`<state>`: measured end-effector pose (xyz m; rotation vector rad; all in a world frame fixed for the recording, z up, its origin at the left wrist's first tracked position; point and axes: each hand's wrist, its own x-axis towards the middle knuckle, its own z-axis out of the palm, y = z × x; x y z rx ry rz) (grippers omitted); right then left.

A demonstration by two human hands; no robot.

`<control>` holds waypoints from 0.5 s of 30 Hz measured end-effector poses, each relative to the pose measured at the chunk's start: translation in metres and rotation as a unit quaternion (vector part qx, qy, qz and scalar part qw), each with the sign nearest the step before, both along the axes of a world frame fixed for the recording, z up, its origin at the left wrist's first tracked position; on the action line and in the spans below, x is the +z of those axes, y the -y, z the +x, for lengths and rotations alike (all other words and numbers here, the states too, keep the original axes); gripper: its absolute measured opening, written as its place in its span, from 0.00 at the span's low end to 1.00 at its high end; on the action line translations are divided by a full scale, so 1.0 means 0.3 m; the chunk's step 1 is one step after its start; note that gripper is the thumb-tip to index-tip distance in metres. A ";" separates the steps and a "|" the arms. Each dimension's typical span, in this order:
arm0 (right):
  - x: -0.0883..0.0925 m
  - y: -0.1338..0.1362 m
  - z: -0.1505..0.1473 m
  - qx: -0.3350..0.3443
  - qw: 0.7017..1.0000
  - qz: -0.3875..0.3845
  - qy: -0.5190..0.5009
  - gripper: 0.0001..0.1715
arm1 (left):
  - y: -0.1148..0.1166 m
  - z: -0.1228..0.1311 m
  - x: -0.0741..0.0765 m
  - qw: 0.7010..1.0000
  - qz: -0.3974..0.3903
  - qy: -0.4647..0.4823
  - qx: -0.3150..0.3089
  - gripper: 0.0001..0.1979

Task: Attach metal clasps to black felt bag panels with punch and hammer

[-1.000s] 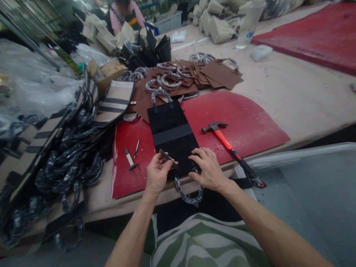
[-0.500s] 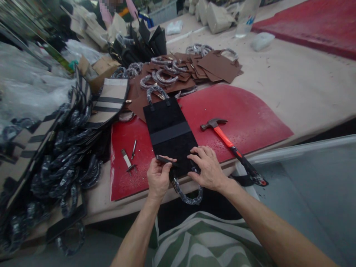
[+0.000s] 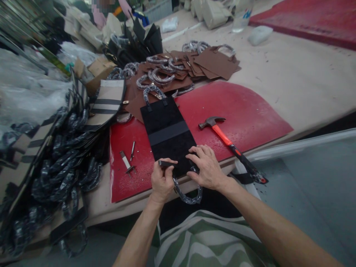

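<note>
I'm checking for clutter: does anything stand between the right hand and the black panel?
Nothing visible does: the right hand is at the black panel's near right corner, apparently touching it. The left hand holds a dark rod by the near left corner. The hammer lies right of the panel.

The person wears a loose, softly creased top (image 3: 211, 239) patterned with broad, curving stripes of muted green and off-white, the bands uneven in width. Both forearms (image 3: 250, 207) are bare, and the slender-fingered hands (image 3: 207, 168) are ungloved.
</note>
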<state>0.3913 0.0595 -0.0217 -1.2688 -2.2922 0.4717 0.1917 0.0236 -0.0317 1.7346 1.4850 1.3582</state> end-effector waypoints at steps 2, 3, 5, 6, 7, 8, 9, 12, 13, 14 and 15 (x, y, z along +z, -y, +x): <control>-0.001 0.000 0.000 -0.001 1.000 0.001 0.001 0.32 | -0.005 0.000 0.001 1.000 0.003 -0.031 -0.007 0.07; 0.000 0.000 0.000 -0.002 1.000 0.002 0.001 0.32 | -0.006 -0.001 0.001 0.999 0.004 -0.046 -0.013 0.07; 0.001 0.001 0.000 -0.003 1.000 0.002 0.001 0.32 | -0.008 -0.004 0.000 0.998 0.006 -0.063 -0.022 0.07; 0.001 0.001 0.000 -0.003 1.000 0.003 0.000 0.32 | -0.009 -0.005 -0.001 0.998 0.006 -0.064 -0.022 0.07; 0.002 0.002 0.000 -0.003 1.000 0.003 -0.002 0.32 | -0.009 -0.006 -0.002 0.998 0.006 -0.062 -0.020 0.07; 0.002 0.002 0.000 -0.003 1.000 0.004 -0.004 0.31 | -0.009 -0.007 -0.003 0.998 0.006 -0.056 -0.016 0.07; 0.002 0.002 0.000 -0.002 1.000 0.005 -0.007 0.31 | -0.010 -0.006 -0.004 0.999 0.007 -0.051 -0.012 0.07; 0.000 0.000 0.000 0.000 1.000 0.004 -0.017 0.30 | -0.012 -0.003 -0.001 0.998 0.015 -0.058 -0.006 0.06; 0.000 -0.001 0.002 0.005 1.000 0.002 -0.022 0.30 | -0.013 -0.001 0.001 0.998 0.020 -0.067 -0.005 0.06; 0.002 -0.003 0.005 0.013 0.999 0.000 -0.030 0.30 | -0.013 0.002 0.003 0.997 0.027 -0.077 -0.003 0.06; 0.005 -0.005 0.012 0.023 0.999 0.000 -0.043 0.29 | -0.014 0.005 0.005 0.995 0.037 -0.090 -0.001 0.06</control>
